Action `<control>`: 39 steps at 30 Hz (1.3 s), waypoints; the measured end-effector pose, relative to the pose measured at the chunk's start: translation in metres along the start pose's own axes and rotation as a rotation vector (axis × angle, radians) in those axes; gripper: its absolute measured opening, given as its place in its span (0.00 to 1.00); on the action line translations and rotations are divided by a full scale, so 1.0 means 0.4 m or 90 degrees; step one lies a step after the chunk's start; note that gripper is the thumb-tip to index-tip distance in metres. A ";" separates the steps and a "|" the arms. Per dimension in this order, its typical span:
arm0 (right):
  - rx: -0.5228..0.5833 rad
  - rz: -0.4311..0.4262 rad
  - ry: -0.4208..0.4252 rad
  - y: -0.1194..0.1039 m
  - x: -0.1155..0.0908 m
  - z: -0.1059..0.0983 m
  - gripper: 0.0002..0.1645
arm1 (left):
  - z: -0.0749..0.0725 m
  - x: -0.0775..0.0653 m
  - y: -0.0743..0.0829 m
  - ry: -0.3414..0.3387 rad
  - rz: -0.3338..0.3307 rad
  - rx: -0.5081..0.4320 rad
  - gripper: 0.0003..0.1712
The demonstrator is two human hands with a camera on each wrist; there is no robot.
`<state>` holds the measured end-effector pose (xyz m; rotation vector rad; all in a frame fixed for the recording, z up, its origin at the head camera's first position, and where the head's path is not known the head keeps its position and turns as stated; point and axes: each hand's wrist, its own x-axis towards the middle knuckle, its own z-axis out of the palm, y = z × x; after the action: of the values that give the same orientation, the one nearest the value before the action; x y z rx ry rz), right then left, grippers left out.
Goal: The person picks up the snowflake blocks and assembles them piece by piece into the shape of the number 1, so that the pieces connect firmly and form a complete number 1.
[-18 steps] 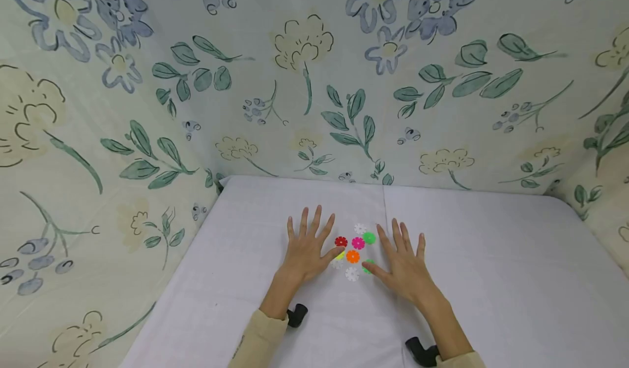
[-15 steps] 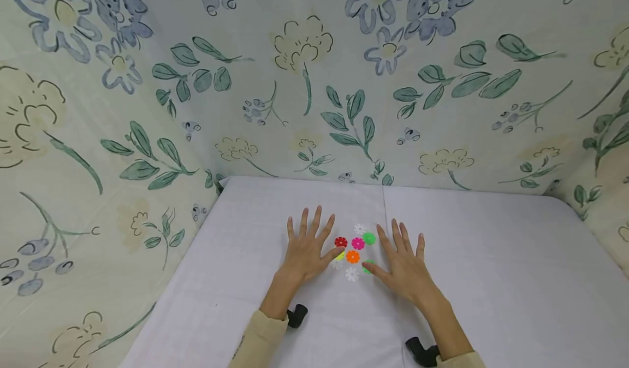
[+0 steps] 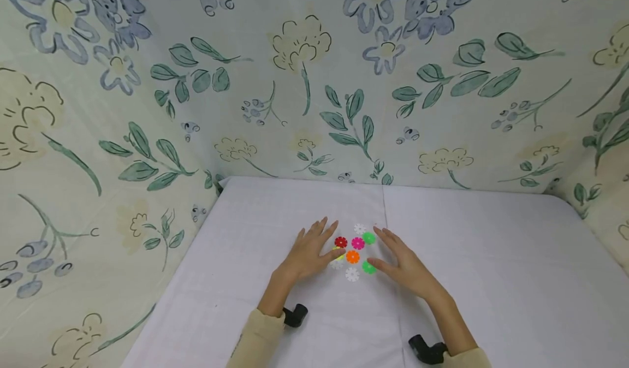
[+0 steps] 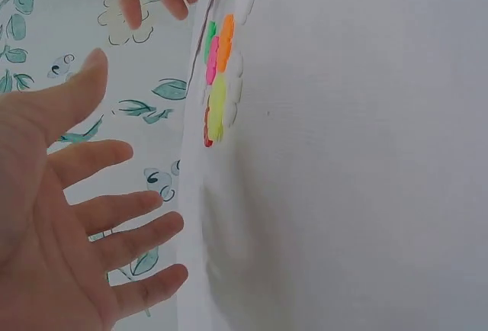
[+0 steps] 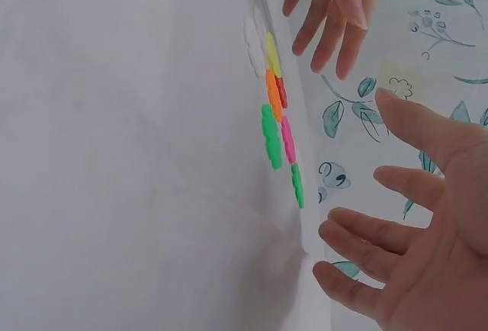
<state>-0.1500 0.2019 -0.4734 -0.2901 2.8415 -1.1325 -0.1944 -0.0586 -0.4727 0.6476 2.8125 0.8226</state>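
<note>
Several small flower-shaped discs lie flat on the white cloth between the two hands: a red disc [image 3: 340,242], a pink disc [image 3: 358,243], an orange disc [image 3: 352,256], a green disc [image 3: 369,238], a second green disc [image 3: 369,267], white discs [image 3: 352,274] and a yellow disc [image 4: 218,106]. To their left hovers my left hand [image 3: 307,253], fingers spread and holding nothing; its thumb partly covers the yellow disc in the head view. My right hand [image 3: 410,267] is on the other side, also holding nothing, thumb near the lower green disc. Both wrist views show the palms raised off the cloth.
A white cloth [image 3: 491,280] covers the table, with a crease running through it. Flower-printed fabric [image 3: 304,111] hangs behind and at both sides. Black wrist mounts [image 3: 296,315] sit on both forearms, below the beige sleeves' reach toward the hands.
Both hands have turned and their fingers have bent somewhat, fingertips lower than before. The right thumb has shifted, uncovering more of the lower green disc. The discs have stayed in place.
</note>
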 end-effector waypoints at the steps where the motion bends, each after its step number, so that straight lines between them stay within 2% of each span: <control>1: 0.015 0.009 -0.003 0.002 0.001 0.000 0.46 | -0.001 0.000 -0.001 0.002 0.000 -0.015 0.43; 8: 0.133 0.031 -0.023 0.024 0.010 -0.004 0.40 | 0.000 0.009 -0.012 0.035 -0.027 -0.184 0.29; 12: 0.158 0.047 -0.037 0.030 0.017 -0.004 0.35 | 0.006 0.014 -0.023 0.047 -0.057 -0.236 0.24; 17: 0.156 0.074 -0.039 0.042 0.024 0.001 0.30 | 0.015 0.026 -0.033 0.055 -0.079 -0.235 0.22; 23: 0.163 0.084 -0.045 0.054 0.028 0.006 0.24 | 0.024 0.038 -0.026 0.049 -0.088 -0.218 0.19; 30: 0.159 0.078 -0.054 0.055 0.028 0.015 0.23 | 0.037 0.041 -0.012 0.060 -0.104 -0.191 0.17; 39: 0.122 0.043 -0.047 0.057 0.030 0.024 0.20 | 0.049 0.043 0.003 0.067 -0.123 -0.156 0.15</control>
<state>-0.1637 0.2091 -0.4958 -0.2175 2.6333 -1.3378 -0.2043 -0.0407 -0.4889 0.2995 2.7432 1.1676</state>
